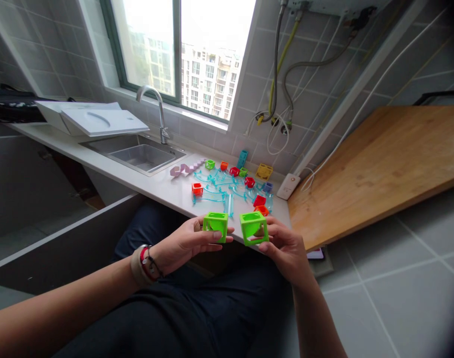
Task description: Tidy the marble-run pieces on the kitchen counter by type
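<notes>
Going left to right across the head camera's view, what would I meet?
White box, chrome faucet, open-sided green cube in the left hand, open-sided green cube in the right hand, wooden board.

2 cubes (251, 227) are before blocks (249, 182) lying on the counter (176, 197), right of the sink (143, 157).

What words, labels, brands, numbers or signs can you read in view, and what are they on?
No text can be read in this view.
White lid by the sink: small grey mark, too small to read.
White plastic unit on the counter: tiny marks, too small to tell whether they are lettering.
Green cube in the left hand, green cube in the right hand: no lettering visible.
</notes>
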Action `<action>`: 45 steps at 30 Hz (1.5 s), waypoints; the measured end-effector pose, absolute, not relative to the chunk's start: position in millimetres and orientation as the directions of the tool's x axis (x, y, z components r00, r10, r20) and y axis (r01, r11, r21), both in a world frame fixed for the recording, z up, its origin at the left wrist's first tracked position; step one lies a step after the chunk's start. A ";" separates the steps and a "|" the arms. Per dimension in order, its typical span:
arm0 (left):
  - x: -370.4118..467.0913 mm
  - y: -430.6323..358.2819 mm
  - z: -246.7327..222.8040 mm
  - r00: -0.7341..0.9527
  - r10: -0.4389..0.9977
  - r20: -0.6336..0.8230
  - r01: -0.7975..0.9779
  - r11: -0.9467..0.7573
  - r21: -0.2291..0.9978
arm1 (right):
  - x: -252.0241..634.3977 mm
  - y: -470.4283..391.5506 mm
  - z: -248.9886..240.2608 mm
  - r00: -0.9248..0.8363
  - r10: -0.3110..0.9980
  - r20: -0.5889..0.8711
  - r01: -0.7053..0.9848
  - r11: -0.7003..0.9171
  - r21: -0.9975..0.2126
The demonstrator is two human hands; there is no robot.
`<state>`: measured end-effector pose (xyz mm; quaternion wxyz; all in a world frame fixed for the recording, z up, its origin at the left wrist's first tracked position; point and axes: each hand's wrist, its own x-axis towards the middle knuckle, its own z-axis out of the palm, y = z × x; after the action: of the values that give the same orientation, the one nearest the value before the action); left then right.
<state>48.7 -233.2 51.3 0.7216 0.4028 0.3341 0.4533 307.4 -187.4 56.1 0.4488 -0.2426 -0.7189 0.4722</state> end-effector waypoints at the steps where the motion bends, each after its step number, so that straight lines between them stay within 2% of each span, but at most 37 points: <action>1: 49.8 -234.9 52.9 0.373 0.921 -0.110 -0.381 0.260 0.887 | 305.2 -190.9 56.7 -0.480 0.766 0.428 -0.076 0.449 -0.890; 6: 52.5 -239.8 57.6 0.375 0.921 -0.102 -0.378 0.253 0.891 | 301.3 -198.7 58.5 -0.470 0.753 0.462 -0.036 0.506 -0.862; 22: 54.5 -242.8 59.5 0.336 0.934 -0.122 -0.275 0.221 0.936 | 298.6 -198.2 57.1 -0.451 0.768 0.454 0.024 0.519 -0.854; 36: 64.4 -242.5 59.9 0.392 0.914 -0.101 -0.231 0.204 0.951 | 295.9 -198.6 55.8 -0.425 0.792 0.439 -0.021 0.476 -0.879; 42: 63.2 -241.3 57.9 0.372 0.921 -0.116 -0.222 0.209 0.952 | 292.6 -200.6 54.1 -0.480 0.775 0.411 0.086 0.508 -0.857; 45: 62.0 -239.7 57.0 0.351 0.927 -0.132 -0.208 0.215 0.954 | 294.8 -199.7 53.2 -0.425 0.787 0.447 0.191 0.561 -0.806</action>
<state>62.0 -239.7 57.0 0.6772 0.4655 0.3860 0.4192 294.8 -199.7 53.2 0.4323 -0.3173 -0.7704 0.3448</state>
